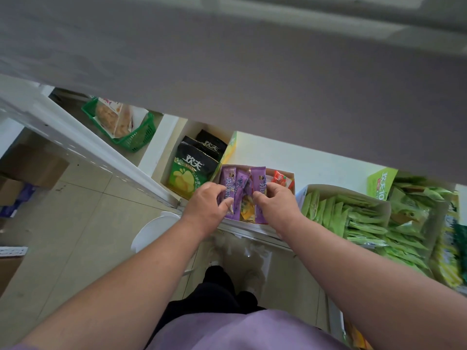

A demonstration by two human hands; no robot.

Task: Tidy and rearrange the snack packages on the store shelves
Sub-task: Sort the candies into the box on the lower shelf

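— Purple snack packets (pixel 233 190) were pictured standing upright in an open cardboard box (pixel 290 176) on the shelf (pixel 316 162), between the black-and-green chip bags (pixel 188 173) and a box of green packets (pixel 353 215).

— How were they held?

— The left hand (pixel 207 200) was seen with fingers curled round the leftmost packets; the right hand (pixel 275 200) was pinching another purple packet near its middle. Neither grip was spread open.

— And how would they be expected to handle?

— Light, thin and crinkly, it was judged, with slick film likely to slide. A hold across the flat faces, low on the bundle, was thought safest. Red packets (pixel 280 179) were glimpsed behind.
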